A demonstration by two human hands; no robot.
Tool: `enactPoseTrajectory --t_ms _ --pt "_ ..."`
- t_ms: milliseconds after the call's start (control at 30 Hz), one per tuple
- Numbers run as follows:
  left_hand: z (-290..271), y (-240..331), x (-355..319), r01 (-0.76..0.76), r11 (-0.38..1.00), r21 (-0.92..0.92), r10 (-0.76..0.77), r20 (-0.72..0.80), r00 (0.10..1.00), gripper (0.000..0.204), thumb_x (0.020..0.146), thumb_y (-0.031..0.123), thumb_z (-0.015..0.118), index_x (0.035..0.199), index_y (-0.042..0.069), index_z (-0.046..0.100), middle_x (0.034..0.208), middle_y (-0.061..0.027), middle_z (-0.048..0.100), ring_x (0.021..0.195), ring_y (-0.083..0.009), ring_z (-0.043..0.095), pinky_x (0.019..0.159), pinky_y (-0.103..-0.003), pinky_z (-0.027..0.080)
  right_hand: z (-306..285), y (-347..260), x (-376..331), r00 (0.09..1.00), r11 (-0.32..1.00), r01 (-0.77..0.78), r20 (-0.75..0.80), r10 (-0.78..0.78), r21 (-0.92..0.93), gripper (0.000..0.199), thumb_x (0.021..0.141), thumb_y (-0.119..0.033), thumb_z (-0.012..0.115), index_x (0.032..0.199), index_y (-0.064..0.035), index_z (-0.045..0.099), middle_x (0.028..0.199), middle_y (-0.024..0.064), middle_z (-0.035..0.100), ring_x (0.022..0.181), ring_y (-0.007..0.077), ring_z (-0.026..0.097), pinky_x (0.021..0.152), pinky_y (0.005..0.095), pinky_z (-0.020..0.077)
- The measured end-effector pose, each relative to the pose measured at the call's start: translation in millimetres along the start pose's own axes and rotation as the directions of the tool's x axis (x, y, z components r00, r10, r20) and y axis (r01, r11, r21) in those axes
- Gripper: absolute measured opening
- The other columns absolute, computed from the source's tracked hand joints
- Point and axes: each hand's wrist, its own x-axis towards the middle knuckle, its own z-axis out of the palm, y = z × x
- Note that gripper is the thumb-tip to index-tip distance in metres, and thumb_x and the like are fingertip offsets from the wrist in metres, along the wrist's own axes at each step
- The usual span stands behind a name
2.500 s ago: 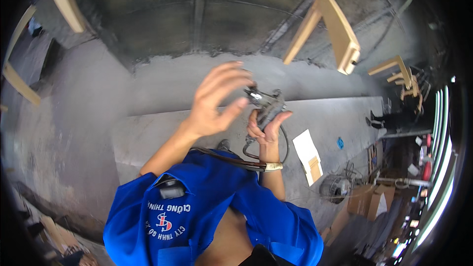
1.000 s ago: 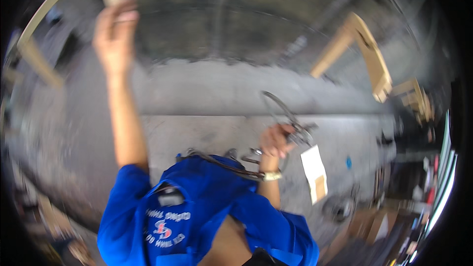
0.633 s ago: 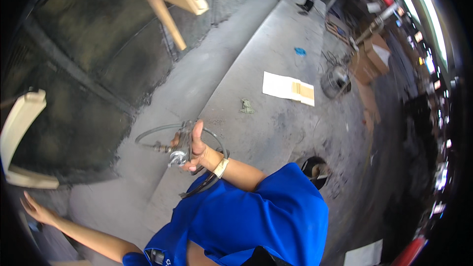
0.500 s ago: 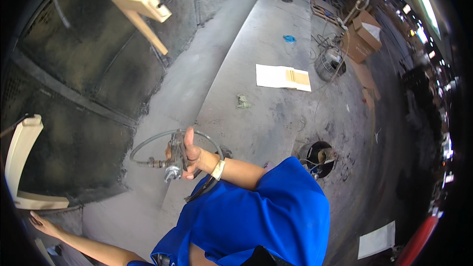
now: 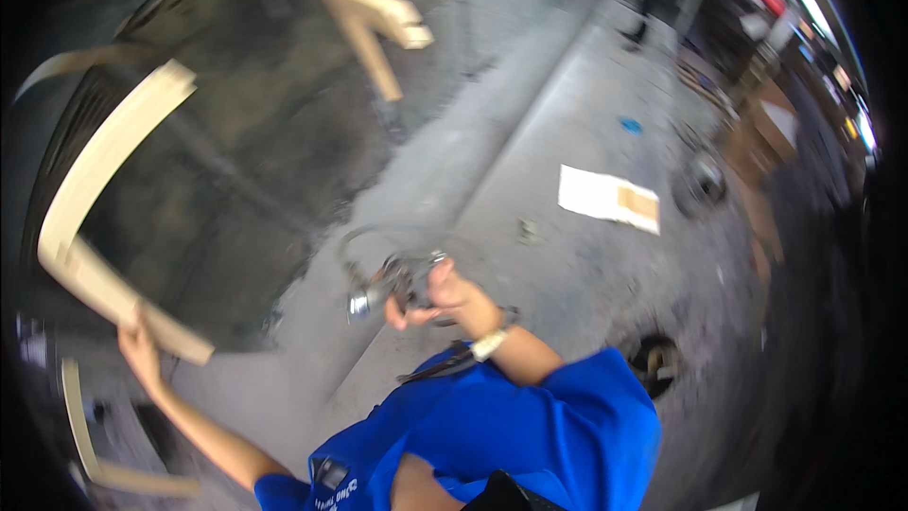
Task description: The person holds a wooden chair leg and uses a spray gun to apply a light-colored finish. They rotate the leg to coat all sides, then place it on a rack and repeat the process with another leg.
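My right hand (image 5: 452,293) is closed around a spray gun (image 5: 409,279), its silver end turned to the left. A thin hose (image 5: 342,251) loops from the gun, blurred by motion. My left hand (image 5: 142,350) has its fingers on the lower bar of a pale, L-shaped wooden piece (image 5: 113,156). This piece is tilted, with a curved upper arm and a straight lower bar. Its grip is partly hidden behind the wood.
Another angled wooden piece (image 5: 374,14) hangs ahead before the dark, stained wall. A further wooden piece (image 5: 80,416) is at lower left. White paper (image 5: 591,191), a blue scrap (image 5: 631,125) and buckets (image 5: 654,360) lie to the right. Someone's dark-clad legs (image 5: 653,0) stand far off.
My left hand has risen and taken hold of the wooden piece, which now tilts differently. The spray gun has swung from pointing down to pointing left. The whole view has shifted.
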Motion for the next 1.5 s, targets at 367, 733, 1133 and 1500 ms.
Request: enactPoseTrajectory --t_ms 367,733,1133,1500 --pt "39 196 -47 0.132 0.524 -0.841 -0.077 0.108 0.991 0.032 0.104 0.033 0.061 0.111 0.003 0.053 0.081 -0.0147 0.071 0.052 -0.0113 0.063 0.048 -0.024 0.053 70 -82 101 0.852 0.460 -0.011 -0.249 -0.460 -0.888 0.065 0.098 -0.061 0.064 0.102 0.0029 0.070 0.080 0.0020 0.067 0.069 0.0080 0.053 0.061 0.0265 0.0414" --pt "24 169 -74 -0.056 0.771 -0.634 0.074 0.002 0.997 0.037 0.100 0.025 0.068 0.120 -0.003 0.056 0.085 -0.0113 0.070 0.073 -0.0153 0.070 0.065 -0.027 0.055 83 -136 159 0.734 0.443 0.021 -0.287 -0.615 -0.896 0.049 0.105 -0.046 0.062 0.089 -0.0002 0.069 0.078 0.0036 0.069 0.053 0.0028 0.047 0.049 0.0214 0.0357" --pt "12 151 -43 -0.301 0.949 -0.095 0.283 -0.163 0.945 0.038 0.097 0.010 0.069 0.132 0.002 0.059 0.104 -0.0152 0.073 0.099 -0.0195 0.069 0.090 -0.035 0.052 203 -220 171 0.957 0.437 0.195 0.071 -0.282 -0.878 0.086 0.098 -0.081 0.035 0.103 -0.0005 0.065 0.076 0.0055 0.067 0.042 0.0024 0.036 0.041 0.0213 0.0276" --pt "6 135 -33 -0.371 0.928 0.036 0.369 -0.237 0.899 0.032 0.097 0.015 0.071 0.125 0.003 0.064 0.104 -0.0215 0.072 0.094 -0.0344 0.073 0.082 -0.040 0.054 158 -266 255 0.855 -0.126 -0.252 -0.159 -0.494 -0.960 0.067 0.096 -0.069 0.059 0.074 -0.0060 0.066 0.059 -0.0024 0.058 0.052 0.0078 0.054 0.050 0.0265 0.0422"
